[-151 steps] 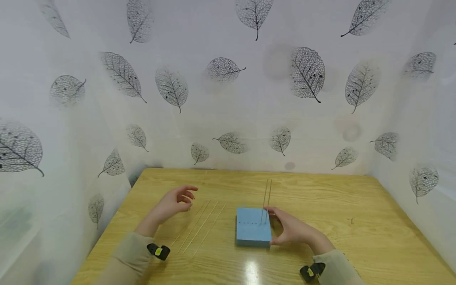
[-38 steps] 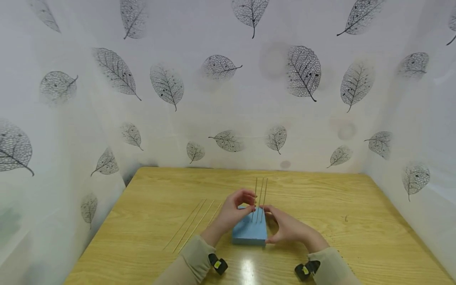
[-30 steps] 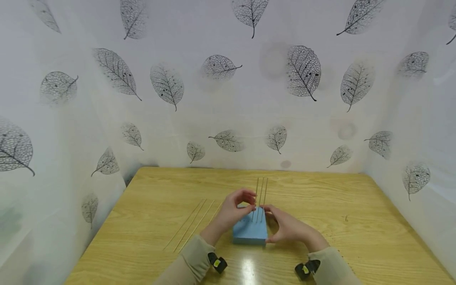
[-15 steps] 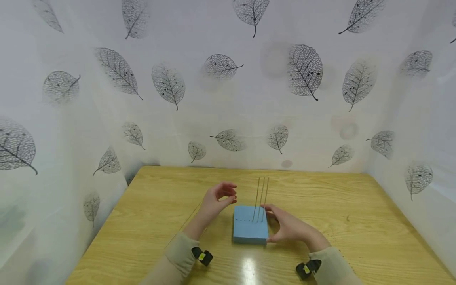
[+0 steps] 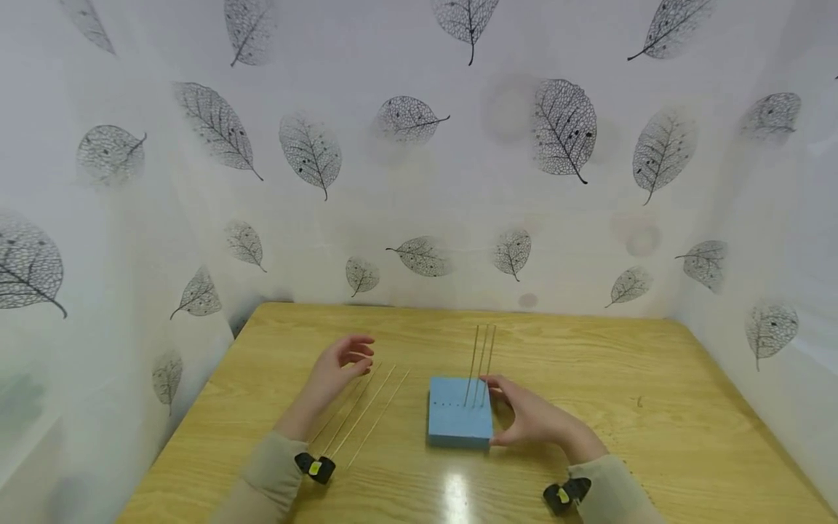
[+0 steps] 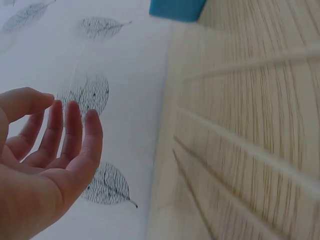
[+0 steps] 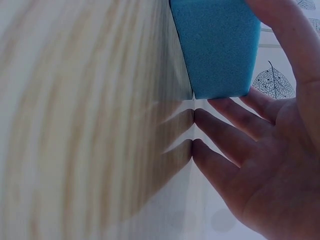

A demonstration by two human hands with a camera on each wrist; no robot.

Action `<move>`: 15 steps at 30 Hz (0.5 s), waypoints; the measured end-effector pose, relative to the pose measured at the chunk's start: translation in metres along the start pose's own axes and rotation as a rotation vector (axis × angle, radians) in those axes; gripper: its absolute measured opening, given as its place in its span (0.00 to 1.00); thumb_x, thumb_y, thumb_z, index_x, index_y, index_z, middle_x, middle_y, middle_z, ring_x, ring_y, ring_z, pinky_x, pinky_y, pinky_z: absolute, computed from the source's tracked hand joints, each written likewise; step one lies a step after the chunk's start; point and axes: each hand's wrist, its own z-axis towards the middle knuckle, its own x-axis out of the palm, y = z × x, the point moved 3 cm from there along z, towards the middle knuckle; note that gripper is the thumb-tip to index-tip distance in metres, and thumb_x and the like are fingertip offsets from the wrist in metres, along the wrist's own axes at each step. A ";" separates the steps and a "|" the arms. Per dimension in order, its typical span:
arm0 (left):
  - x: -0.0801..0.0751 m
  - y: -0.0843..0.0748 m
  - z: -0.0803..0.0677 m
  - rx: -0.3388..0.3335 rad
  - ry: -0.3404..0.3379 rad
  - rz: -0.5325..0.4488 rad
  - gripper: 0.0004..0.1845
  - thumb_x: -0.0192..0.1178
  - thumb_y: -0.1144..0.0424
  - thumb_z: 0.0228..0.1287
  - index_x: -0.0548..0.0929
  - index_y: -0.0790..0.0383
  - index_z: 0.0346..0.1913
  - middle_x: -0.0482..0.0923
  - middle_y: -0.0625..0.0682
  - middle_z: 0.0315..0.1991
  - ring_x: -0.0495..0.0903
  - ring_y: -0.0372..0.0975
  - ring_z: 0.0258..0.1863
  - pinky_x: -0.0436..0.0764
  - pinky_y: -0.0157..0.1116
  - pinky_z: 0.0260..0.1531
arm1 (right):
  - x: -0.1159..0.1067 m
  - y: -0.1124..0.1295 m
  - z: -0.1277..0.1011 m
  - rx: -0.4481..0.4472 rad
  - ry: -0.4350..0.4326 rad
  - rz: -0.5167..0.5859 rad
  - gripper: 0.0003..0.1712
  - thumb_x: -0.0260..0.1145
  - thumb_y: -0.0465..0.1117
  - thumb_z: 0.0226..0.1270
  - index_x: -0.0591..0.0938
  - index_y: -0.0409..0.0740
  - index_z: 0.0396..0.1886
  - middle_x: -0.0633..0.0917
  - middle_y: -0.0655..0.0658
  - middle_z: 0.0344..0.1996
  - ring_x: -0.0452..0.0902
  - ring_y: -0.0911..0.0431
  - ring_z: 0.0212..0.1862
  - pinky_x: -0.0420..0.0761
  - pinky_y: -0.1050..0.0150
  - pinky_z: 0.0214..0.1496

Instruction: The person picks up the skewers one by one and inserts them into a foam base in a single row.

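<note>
Hovering left hand (image 5: pixel 340 362) back over loose sticks (image 5: pixel 366 413)

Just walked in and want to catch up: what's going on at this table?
A person is working with thin wooden sticks and a blue foam block on a wooden table. Three sticks stand upright in the block, beside a row of small holes. The right hand rests against the block's right side, steadying it. The left hand is empty, fingers loosely curled, hovering over the loose sticks lying flat on the table to the block's left.
</note>
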 end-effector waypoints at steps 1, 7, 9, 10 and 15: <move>-0.005 0.002 -0.001 -0.009 0.009 0.012 0.20 0.59 0.76 0.65 0.74 0.72 0.60 0.74 0.75 0.50 0.81 0.57 0.48 0.86 0.37 0.44 | 0.000 0.000 0.000 0.001 -0.001 -0.006 0.61 0.80 0.50 0.48 0.56 0.36 0.75 0.65 0.33 0.72 0.66 0.37 0.70 0.66 0.39 0.70; -0.030 0.009 -0.006 -0.101 0.097 0.042 0.24 0.57 0.73 0.69 0.68 0.73 0.65 0.73 0.76 0.56 0.78 0.63 0.52 0.86 0.43 0.47 | 0.000 0.000 0.001 -0.008 0.001 -0.002 0.62 0.81 0.50 0.48 0.56 0.34 0.75 0.65 0.32 0.72 0.65 0.36 0.70 0.65 0.38 0.69; -0.037 0.012 -0.008 -0.143 0.134 0.039 0.25 0.56 0.72 0.69 0.66 0.74 0.67 0.72 0.75 0.56 0.79 0.60 0.52 0.85 0.45 0.48 | 0.000 0.000 0.001 -0.006 0.002 0.003 0.62 0.81 0.50 0.48 0.56 0.35 0.75 0.65 0.33 0.72 0.65 0.36 0.71 0.65 0.38 0.70; -0.040 0.013 -0.009 -0.160 0.154 0.037 0.25 0.55 0.71 0.70 0.65 0.74 0.67 0.72 0.75 0.56 0.79 0.59 0.52 0.85 0.45 0.48 | 0.000 0.000 0.001 -0.001 0.001 0.003 0.62 0.81 0.50 0.47 0.56 0.35 0.75 0.65 0.33 0.72 0.65 0.37 0.71 0.65 0.38 0.70; -0.050 0.024 -0.014 -0.252 0.258 0.024 0.28 0.56 0.69 0.70 0.63 0.73 0.69 0.71 0.74 0.58 0.81 0.53 0.51 0.85 0.44 0.49 | 0.001 -0.001 0.001 0.012 -0.004 0.010 0.62 0.81 0.49 0.46 0.57 0.34 0.75 0.65 0.33 0.72 0.65 0.37 0.71 0.63 0.38 0.71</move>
